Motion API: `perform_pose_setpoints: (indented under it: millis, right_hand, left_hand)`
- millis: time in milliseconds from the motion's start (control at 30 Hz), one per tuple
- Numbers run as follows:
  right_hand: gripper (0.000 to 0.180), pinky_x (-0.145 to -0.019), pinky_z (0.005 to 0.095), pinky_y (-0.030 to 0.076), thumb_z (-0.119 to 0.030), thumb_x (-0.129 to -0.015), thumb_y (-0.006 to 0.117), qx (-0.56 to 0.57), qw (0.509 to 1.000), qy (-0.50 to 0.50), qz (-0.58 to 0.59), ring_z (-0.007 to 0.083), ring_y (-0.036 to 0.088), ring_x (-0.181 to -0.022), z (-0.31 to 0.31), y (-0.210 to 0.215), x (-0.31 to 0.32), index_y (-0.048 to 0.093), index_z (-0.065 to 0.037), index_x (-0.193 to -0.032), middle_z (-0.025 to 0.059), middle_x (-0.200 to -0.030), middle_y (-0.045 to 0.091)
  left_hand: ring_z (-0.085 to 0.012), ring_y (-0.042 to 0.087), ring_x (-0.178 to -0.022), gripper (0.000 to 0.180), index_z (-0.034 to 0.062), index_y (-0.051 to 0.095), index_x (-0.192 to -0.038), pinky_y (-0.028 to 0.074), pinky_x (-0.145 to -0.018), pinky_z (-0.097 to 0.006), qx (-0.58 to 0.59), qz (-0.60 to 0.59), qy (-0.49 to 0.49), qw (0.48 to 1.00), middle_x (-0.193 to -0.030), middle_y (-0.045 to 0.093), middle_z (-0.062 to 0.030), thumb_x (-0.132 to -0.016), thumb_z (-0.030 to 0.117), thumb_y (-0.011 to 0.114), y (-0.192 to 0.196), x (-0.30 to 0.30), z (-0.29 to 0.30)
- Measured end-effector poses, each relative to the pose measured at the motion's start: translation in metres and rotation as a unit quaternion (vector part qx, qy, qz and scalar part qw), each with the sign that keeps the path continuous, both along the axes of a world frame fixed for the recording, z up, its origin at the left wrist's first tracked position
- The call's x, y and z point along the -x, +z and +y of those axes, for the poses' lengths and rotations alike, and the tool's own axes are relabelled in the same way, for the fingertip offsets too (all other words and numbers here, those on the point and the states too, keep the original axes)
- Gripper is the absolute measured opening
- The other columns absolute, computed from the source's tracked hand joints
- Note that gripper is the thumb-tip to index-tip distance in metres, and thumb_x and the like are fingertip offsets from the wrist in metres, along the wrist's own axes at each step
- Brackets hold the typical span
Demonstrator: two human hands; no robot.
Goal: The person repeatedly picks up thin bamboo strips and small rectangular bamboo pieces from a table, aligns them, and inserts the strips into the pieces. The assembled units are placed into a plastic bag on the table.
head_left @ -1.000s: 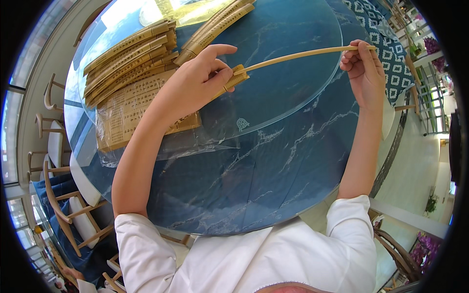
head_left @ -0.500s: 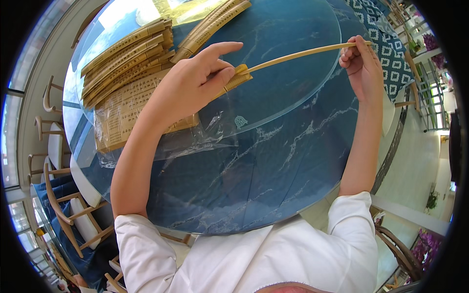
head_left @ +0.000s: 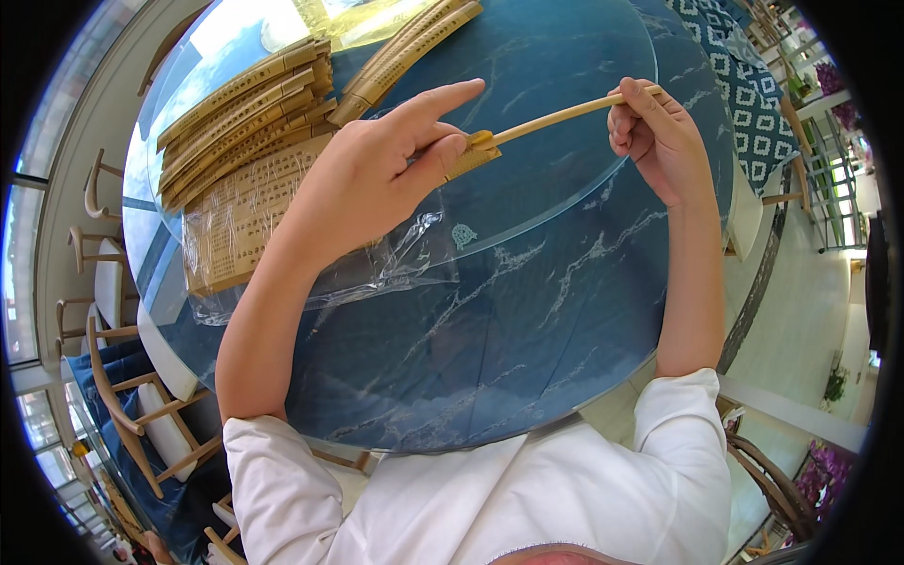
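Observation:
Pinched in my left hand [head_left: 391,174] is a brown paper chopstick sleeve [head_left: 474,164], its open end facing right and its index finger stretched out above. My right hand [head_left: 661,141] grips the far end of pale wooden chopsticks [head_left: 565,114], whose other end runs into the sleeve's mouth. Whether it is one stick or a pair pressed together I cannot tell. Left of my left hand lies a pile of filled-looking paper sleeves [head_left: 240,118]. Below it, flat printed sleeves [head_left: 226,226] lie in a clear plastic bag [head_left: 395,264], partly hidden by my left forearm.
A round glass turntable [head_left: 565,202] rests on the blue marble-patterned table [head_left: 527,339]. More paper sleeves [head_left: 405,56] lie at the far side, near a yellow transparent item [head_left: 363,24]. A patterned blue cloth [head_left: 753,113] is at the right, and wooden chairs [head_left: 141,405] stand left.
My right hand has moved left toward my left hand, and a shorter length of chopsticks shows outside the sleeve. My left hand has shifted slightly right with the sleeve.

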State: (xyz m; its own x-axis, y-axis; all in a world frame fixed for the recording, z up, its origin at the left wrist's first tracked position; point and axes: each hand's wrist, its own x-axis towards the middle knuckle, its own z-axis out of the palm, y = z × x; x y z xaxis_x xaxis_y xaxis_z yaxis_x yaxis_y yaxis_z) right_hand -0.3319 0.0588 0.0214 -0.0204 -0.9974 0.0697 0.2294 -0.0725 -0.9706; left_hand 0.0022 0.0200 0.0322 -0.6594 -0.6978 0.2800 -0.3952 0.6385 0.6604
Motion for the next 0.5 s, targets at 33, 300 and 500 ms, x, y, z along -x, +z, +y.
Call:
perform_pose_setpoints:
  millis: [33, 300, 500]
  right_hand:
    - [0.026, -0.057, 0.0245, 0.050, -0.030, -0.106, 0.073, -0.005, 1.000, 0.008, 0.000, 0.0099, 0.062, -0.064, 0.001, 0.000, -0.003, 0.075, -0.005, -0.101, 0.0025, -0.076, 0.068]
    - [0.024, -0.061, 0.0239, 0.055, -0.025, -0.108, 0.070, -0.026, 0.997, 0.076, -0.005, 0.0097, 0.066, -0.068, 0.010, -0.005, -0.034, 0.077, -0.002, -0.109, 0.0030, -0.081, 0.070]
    - [0.029, -0.063, 0.0230, 0.055, -0.029, -0.104, 0.075, -0.047, 0.995, 0.044, 0.078, 0.0087, 0.066, -0.071, 0.017, -0.007, -0.062, 0.072, -0.001, -0.113, 0.0032, -0.084, 0.070]
  left_hand:
    - [-0.0092, 0.064, -0.070, 0.053, 0.0169, 0.054, -0.158, 0.049, -0.063, -0.026, -0.003, -0.002, 0.003, 1.000, -0.091, 0.079, -0.0056, -0.107, 0.017, 0.068, 0.000, 0.000, 0.001]
    - [-0.0088, 0.062, -0.068, 0.054, 0.0170, 0.054, -0.159, 0.048, -0.062, -0.026, -0.019, 0.001, 0.007, 1.000, -0.087, 0.077, -0.0037, -0.107, 0.015, 0.068, 0.004, 0.006, 0.008]
    - [-0.0118, 0.066, -0.068, 0.053, 0.0168, 0.055, -0.158, 0.050, -0.063, -0.028, 0.008, 0.013, 0.019, 1.000, -0.088, 0.078, -0.0050, -0.106, 0.015, 0.068, 0.001, 0.009, 0.011]
